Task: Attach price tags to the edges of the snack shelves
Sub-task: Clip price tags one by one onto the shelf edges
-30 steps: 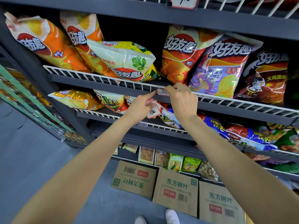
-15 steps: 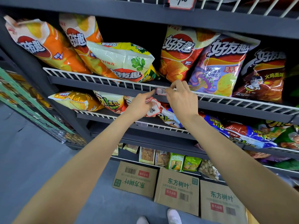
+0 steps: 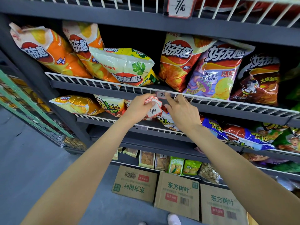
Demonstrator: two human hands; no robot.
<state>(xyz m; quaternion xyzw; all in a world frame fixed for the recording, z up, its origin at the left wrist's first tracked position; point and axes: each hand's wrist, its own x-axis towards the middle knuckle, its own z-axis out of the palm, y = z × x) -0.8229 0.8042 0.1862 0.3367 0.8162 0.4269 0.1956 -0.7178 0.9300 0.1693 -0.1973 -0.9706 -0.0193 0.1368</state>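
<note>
Shelving unit (image 3: 162, 28): dark metal, white wire rails, several tiers of snack bags.

Cardboard boxes (image 3: 178, 192): three on the floor below the lowest tier.

Chip bags (image 3: 215, 70): upright or leaning on the tier in hand; more bags lie on the tiers beneath.

Right hand (image 3: 181, 112): fingers loosely extended, fingertips just below the newly placed tag on the rail, gripping nothing that shows.

Left hand (image 3: 139, 108): clamped on a small stack of spare price tags (image 3: 153, 108), just left of the right hand.

Upper tag (image 3: 179, 7): hangs on the top tier's rail.

Placed tag (image 3: 163, 95): sits on the middle rail, blurred, apparently seated.

Progress, as judged: two tiers tagged; the tiers below show no tag clearly, so most of the stack likely remains to be fixed.
</note>
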